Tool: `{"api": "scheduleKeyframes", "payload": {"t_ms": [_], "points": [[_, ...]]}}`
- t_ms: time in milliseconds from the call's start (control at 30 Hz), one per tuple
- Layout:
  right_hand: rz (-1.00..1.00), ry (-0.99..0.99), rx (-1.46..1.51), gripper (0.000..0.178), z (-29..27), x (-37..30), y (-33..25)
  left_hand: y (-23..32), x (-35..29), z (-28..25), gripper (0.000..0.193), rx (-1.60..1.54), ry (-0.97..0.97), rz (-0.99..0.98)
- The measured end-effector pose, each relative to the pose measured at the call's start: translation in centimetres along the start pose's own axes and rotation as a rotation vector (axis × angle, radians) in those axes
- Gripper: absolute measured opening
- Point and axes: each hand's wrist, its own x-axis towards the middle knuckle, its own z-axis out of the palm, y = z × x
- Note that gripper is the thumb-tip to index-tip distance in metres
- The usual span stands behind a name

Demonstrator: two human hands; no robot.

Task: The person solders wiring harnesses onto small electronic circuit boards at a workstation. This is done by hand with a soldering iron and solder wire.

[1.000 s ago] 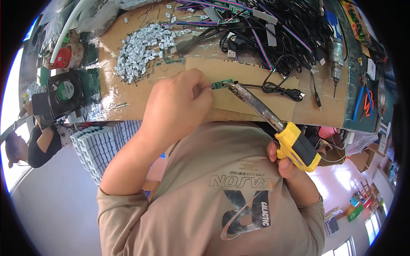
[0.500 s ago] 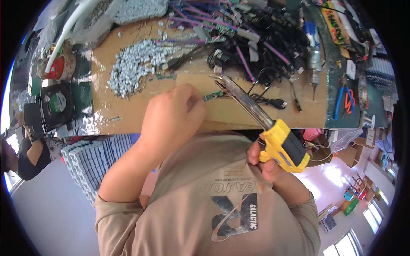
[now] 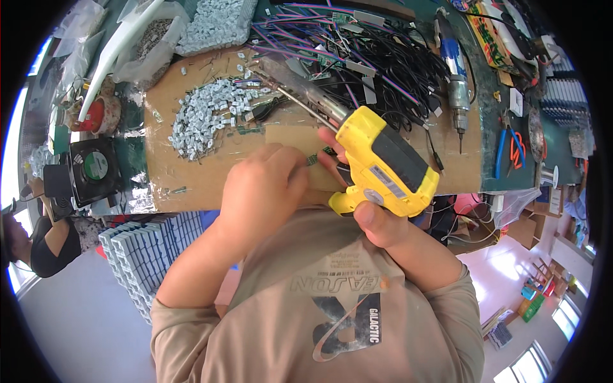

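Observation:
My right hand point(image 3: 383, 228) grips a yellow soldering gun point(image 3: 389, 167) with a black panel on its side. Its long metal barrel slants up and left, the tip over the table near the white pieces. My left hand point(image 3: 263, 185) is closed, its fingers pinching a small green circuit board point(image 3: 312, 159) whose free end points toward my right fingertips. A dark plug-like part shows beside the right fingers, partly behind the gun; whether they hold it too is hidden. Beneath both hands lies brown cardboard point(image 3: 211, 182).
A heap of small white pieces point(image 3: 201, 121) lies left, below a full tray point(image 3: 216, 29). Black cables point(image 3: 396, 80) and purple wires pile up at the back. An electric screwdriver point(image 3: 457, 89) and pliers point(image 3: 501, 150) lie right. A black fan point(image 3: 96, 167) stands left; a person point(image 3: 48, 236) sits beyond.
My right hand has brought the soldering gun up and left, closer to the left hand, its tip now farther back. The left hand has moved slightly, still pinching the circuit board.

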Motion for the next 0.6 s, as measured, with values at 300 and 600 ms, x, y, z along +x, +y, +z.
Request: {"api": "scheduleKeyframes", "payload": {"t_ms": [300,600], "points": [[-0.042,-0.017,0.083,0.076,0.4,1.3,0.9,-0.1,-0.4,0.7,0.010,-0.002,0.118,0.107],[-0.229,-0.129,-0.299,0.085,-1.3,-1.1,0.0,-0.4,-0.7,1.6,0.006,0.006,0.174,0.093]]}}
